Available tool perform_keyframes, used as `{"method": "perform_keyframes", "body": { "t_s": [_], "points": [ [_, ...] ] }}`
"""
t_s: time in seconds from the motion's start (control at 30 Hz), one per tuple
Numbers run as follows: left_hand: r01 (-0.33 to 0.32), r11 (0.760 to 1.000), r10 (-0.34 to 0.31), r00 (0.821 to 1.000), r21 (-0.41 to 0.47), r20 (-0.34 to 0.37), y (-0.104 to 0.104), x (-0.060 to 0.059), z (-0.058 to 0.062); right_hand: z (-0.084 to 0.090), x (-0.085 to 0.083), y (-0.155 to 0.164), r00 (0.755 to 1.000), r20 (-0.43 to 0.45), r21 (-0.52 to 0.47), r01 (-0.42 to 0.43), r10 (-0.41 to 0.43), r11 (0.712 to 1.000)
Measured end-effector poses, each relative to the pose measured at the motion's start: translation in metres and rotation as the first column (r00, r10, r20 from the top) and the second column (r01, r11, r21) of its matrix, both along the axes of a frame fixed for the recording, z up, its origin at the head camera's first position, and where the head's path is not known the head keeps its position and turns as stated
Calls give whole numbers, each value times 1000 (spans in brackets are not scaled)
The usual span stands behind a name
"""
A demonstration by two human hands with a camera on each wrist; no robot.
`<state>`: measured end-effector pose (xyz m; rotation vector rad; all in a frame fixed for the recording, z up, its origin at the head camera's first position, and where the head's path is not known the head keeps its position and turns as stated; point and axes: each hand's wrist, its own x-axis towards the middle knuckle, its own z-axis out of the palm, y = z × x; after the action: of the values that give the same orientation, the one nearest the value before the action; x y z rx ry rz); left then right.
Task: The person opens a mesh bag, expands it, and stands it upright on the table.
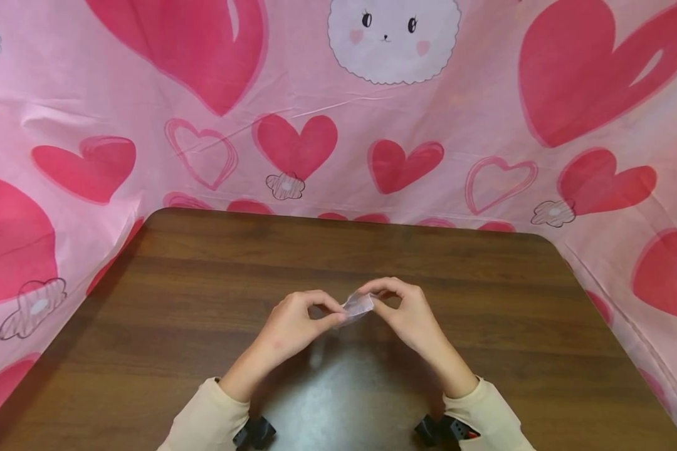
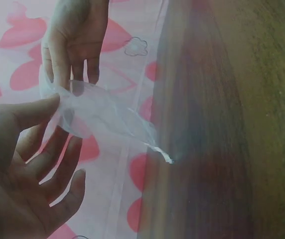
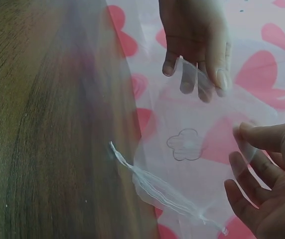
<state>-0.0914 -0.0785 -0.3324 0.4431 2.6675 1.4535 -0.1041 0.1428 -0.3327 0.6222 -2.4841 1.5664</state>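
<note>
I hold a small see-through bag point(image 1: 356, 307) between my two hands, in the middle of the head view, just above the brown tabletop point(image 1: 203, 282). My left hand point(image 1: 293, 322) pinches one side of it with thumb and fingertips, and my right hand point(image 1: 409, 313) pinches the other side the same way. Each grip is closed only at the tips, with the other fingers loose and a bit curled. I think I hold it by two sides so the thin stuff stays spread out and does not crumple. In the left wrist view the bag point(image 2: 102, 117) hangs like a soft sheet from my fingers toward the middle of the frame, and a thin string end point(image 2: 165, 157) dangles from it. The pink cloth with red hearts point(image 1: 485, 94) stands behind the tabletop, across the top of the head view.
</note>
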Motion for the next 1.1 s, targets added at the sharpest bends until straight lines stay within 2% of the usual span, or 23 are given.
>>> {"method": "perform_keyframes", "body": {
  "t_s": [0.17,0.37,0.53,0.67,0.87,1.1],
  "points": [
    [-32,999,33,999,36,-15,1,0,1,2,0,5,998,-57,-42,20,-22,999],
    [-66,990,71,997,127,-32,2,-3,0,1,1,9,994,-98,-91,34,-43,995],
    [-71,982,83,995,177,-61,7,-5,-2,-1,6,9,990,-126,-104,41,-54,994],
    [-94,972,108,993,217,-54,9,-4,-3,-4,11,10,985,-159,-98,58,-73,994],
    [-135,949,145,989,283,-13,11,-4,-5,-6,15,6,987,-140,-114,60,-76,992],
    [-154,943,159,987,294,6,11,-4,-8,-3,15,4,990,-112,-120,72,-85,990]
  ]
}}
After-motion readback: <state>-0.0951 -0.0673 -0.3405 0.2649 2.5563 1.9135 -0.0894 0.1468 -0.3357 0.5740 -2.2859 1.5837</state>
